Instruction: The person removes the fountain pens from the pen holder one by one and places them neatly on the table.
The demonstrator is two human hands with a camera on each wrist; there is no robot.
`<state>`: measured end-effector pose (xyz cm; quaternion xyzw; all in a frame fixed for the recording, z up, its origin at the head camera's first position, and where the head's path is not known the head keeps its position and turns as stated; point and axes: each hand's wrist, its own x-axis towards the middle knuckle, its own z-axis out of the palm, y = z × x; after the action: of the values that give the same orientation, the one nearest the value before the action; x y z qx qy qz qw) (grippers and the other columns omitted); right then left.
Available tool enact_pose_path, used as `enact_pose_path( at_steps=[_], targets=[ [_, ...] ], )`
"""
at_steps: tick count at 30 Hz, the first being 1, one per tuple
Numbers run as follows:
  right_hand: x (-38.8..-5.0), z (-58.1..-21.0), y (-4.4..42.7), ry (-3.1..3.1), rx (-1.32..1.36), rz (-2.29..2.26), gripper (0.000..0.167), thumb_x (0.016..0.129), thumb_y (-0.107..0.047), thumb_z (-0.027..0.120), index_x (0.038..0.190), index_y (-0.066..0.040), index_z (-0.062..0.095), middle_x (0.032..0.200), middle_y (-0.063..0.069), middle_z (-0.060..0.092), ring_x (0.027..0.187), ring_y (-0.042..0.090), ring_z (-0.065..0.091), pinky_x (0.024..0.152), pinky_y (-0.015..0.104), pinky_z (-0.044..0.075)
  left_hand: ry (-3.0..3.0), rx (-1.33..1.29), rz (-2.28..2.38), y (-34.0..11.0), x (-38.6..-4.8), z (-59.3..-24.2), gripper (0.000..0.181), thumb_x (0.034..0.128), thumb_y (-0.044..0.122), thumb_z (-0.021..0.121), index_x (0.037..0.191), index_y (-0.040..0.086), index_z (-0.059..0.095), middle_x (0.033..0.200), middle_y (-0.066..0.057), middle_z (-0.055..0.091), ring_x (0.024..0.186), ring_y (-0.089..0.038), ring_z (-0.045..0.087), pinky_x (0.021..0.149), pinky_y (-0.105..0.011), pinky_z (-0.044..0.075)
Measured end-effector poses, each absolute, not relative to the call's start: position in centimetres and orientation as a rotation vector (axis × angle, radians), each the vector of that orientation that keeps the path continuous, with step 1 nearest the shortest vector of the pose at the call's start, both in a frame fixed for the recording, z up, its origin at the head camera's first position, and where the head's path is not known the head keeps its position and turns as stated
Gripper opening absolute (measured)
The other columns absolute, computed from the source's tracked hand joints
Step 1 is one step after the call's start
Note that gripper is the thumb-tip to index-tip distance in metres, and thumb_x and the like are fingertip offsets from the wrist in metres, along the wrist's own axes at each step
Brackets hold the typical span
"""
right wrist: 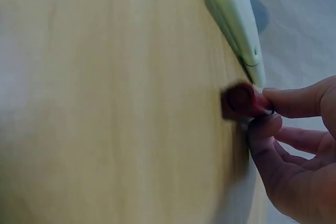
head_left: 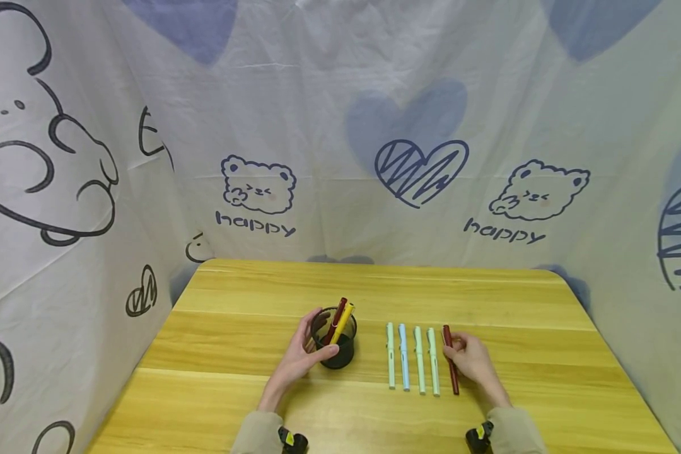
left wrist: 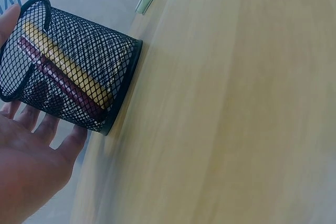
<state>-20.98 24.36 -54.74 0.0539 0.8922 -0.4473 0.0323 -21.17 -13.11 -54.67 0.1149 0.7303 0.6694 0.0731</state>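
My left hand [head_left: 302,358] curls round a black mesh pen cup [head_left: 340,360], which stands upright on the table. Inside the cup [left wrist: 89,40] lean a dark red pen [head_left: 336,320] and a yellow pen [head_left: 343,325]. To the right, my right hand [head_left: 474,362] pinches another dark red pen [head_left: 453,372] between thumb and fingers; the right wrist view has this pen [right wrist: 244,100] end-on. Just left of it lie three pale green pens [head_left: 434,366] and one light blue pen [head_left: 403,359], side by side and roughly parallel.
The yellow wood-grain table [head_left: 232,290] extends around the cup and pens. Behind it hangs a pale cloth [head_left: 329,113] with printed bears and hearts. A black device is worn on each wrist, near the table's front.
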Motion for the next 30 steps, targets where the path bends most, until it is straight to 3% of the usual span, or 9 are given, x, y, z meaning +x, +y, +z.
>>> enact_pose_path(
  at_steps=[15, 30],
  targets=[
    [-21.09, -55.25, 24.21, 2.766, 0.2, -1.321, 0.04, 0.096, -0.007, 0.061, 0.13, 0.013, 0.056, 0.09, 0.014, 0.06, 0.075, 0.017, 0.055, 0.055, 0.024, 0.046, 2.198, 0.343, 2.004, -13.04, -21.12, -54.72, 0.087, 0.0892, 0.019, 0.077, 0.159, 0.023, 0.026, 0.163, -0.01, 0.035, 0.155, -0.032, 0.024, 0.124, -0.065, 0.018],
    [-21.14, -55.07, 24.22, 2.802, 0.176, -1.309, 0.04, 0.095, -0.006, 0.063, 0.128, 0.016, 0.057, 0.085, 0.011, 0.058, 0.069, 0.014, 0.051, 0.052, 0.021, 0.041, 2.185, 0.359, 2.015, -13.07, -21.14, -54.64, 0.088, 0.0895, 0.018, 0.077, 0.16, 0.019, 0.024, 0.164, -0.009, 0.034, 0.156, -0.032, 0.024, 0.124, -0.066, 0.017]
  ],
)
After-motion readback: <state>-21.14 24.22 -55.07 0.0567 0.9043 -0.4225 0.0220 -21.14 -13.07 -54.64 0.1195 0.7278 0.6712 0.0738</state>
